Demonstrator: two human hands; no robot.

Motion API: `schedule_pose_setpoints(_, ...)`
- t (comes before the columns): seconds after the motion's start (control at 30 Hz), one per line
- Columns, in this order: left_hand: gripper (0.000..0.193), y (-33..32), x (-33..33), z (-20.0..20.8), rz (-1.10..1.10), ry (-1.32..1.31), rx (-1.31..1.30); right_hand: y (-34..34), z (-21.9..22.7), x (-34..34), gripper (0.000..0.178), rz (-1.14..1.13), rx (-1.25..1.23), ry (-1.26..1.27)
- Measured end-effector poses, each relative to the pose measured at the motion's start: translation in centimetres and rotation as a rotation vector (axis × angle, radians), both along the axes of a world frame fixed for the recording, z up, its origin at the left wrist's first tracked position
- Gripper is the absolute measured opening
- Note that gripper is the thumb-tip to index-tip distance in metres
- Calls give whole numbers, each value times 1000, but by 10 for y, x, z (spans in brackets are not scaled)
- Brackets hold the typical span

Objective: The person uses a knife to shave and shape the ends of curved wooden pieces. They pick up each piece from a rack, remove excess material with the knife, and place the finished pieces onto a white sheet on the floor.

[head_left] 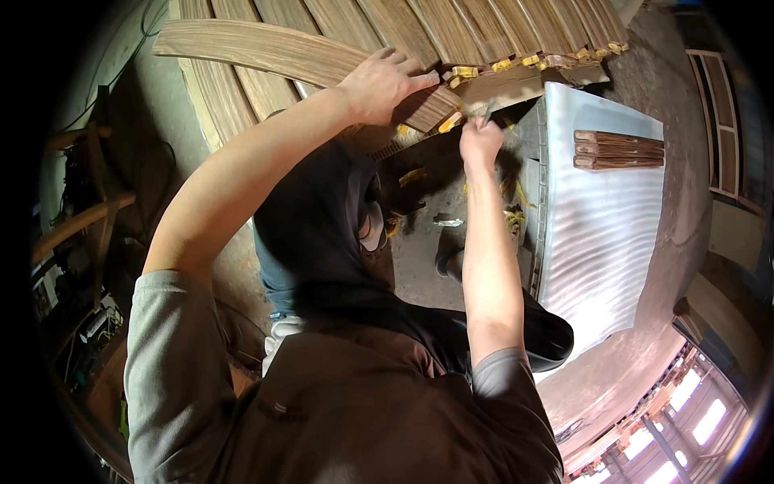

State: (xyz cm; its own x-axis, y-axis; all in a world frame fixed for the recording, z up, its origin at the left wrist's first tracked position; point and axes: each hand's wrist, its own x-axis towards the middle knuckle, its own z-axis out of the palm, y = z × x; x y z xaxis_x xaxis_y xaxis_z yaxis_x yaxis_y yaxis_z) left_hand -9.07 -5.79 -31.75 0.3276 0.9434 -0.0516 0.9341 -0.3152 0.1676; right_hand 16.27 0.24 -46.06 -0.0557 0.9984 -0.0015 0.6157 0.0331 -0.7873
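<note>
head cam: person's l. hand (pixel 383 85) grips a curved wood slat (pixel 266 48) near its r. end, palm over the top. slat lies slantwise across a row of brown slats (pixel 419 32), its far end sticking out past the row's l. edge. r. hand (pixel 481 145) is clenched round a slim tool (pixel 488 114), blurred, type unclear; it's just r. of the slat's near end, apart from it. yellow bits (pixel 465 72) w/ the row's ends; more yellow scraps (pixel 413 176) on the floor (pixel 439 198) btwn the legs. to the r., a pale sheet (pixel 597 234) covers a stand, w/ a few dark brown pcs (pixel 618 151) side by side on top.
</note>
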Motion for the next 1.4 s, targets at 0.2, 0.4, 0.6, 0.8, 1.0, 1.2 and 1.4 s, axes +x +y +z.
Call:
schedule_pose_setpoints(0.2,94,-5,-1,0,14,-1,-24,-41,34,22,27,-247,-805,802)
schedule_pose_setpoints(0.4,95,-2,-1,-2,10,-22,23,-5,84,-18,14,-45,-867,969)
schedule_pose_setpoints(0.6,92,1,1,-3,3,-30,38,18,64,-18,13,-77,-798,888)
schedule_pose_setpoints(0.8,89,0,-1,-7,5,-64,70,-33,22,-33,10,-114,-970,810)
schedule_pose_setpoints(1.0,93,-4,1,-8,26,-46,74,-87,104,-7,7,-96,-852,977)
schedule_pose_setpoints(1.2,102,-6,-1,-3,21,21,49,-37,192,38,16,-83,-170,1157)
schedule_pose_setpoints(1.4,101,-2,0,-9,9,-4,73,-25,118,44,17,-73,-569,635)
